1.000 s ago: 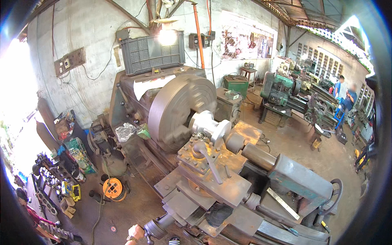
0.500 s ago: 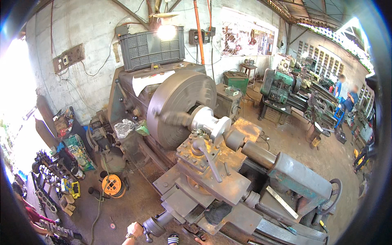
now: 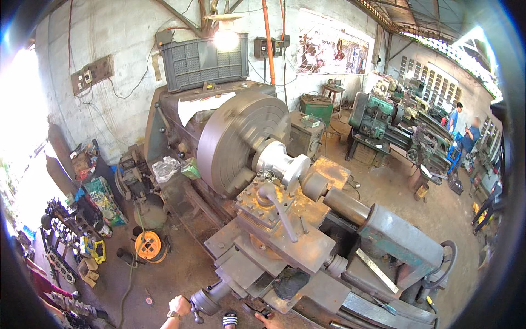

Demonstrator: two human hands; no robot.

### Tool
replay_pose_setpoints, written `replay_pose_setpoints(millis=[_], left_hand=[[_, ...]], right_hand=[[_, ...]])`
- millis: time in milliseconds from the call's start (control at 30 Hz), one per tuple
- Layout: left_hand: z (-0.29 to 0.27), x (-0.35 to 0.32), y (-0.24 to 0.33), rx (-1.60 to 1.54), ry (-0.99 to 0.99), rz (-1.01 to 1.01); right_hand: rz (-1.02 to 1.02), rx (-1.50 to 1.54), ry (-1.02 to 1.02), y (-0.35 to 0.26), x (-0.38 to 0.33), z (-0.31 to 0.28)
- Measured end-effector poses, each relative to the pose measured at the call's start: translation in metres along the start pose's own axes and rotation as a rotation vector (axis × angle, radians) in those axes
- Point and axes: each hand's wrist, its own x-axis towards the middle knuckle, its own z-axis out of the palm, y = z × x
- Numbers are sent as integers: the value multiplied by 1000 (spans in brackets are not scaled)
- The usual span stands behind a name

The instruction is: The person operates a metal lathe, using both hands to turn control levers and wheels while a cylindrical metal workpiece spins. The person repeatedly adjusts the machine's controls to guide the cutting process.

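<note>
At the lower edge, my left hand (image 3: 179, 305), with a wristwatch, is closed at the crank handle (image 3: 204, 303) of the lathe's cross slide. My right hand (image 3: 268, 320), partly cut off by the frame, is closed on a dark handwheel (image 3: 253, 312) below the carriage. Ahead, the large chuck (image 3: 227, 145) spins, its jaws blurred. A shiny flanged metal workpiece (image 3: 274, 158) is held between the chuck and the tailstock (image 3: 402, 236). Beside it stands the rusty tool post (image 3: 262, 204) with its long clamping lever (image 3: 282, 216). Curled metal chips lie by the workpiece.
A dark cloth (image 3: 291, 283) lies on the carriage, and a flat bar (image 3: 377, 270) rests by the tailstock. An orange cable reel (image 3: 150, 247) and engine parts (image 3: 57, 233) stand on the left floor. Two people are near green lathes (image 3: 378, 118) at right; another person is at lower left.
The blurred chuck jaws show at different angles as it turns. My left hand has moved up slightly, and my right hand a little upward, both still at the handles.
</note>
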Motion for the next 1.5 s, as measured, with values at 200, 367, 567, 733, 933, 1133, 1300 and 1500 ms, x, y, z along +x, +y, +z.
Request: replay_pose_setpoints(millis=[200,367,567,733,933,1133,1300,1500], left_hand=[[-1,-1,1,-13,16,21],[-3,0,0,7,3,24],[13,9,-11,77,-47,28],[14,14,-20,20,191,262],[40,37,-43,123,98,244],[89,81,-53,477,-299,-385],[48,42,-43,163,-61,103],[4,4,-6,-5,33,46]], right_hand=[[-10,-21,-4,-1,6,3],[-17,-34,-14,2,10,4],[-30,-18,-36,27,3,-3],[-53,-25,-74,45,8,-1],[-42,-25,-61,47,13,8],[-46,-42,-54,42,11,9],[-67,-78,-46,51,13,15],[-78,-93,35,38,2,24]])
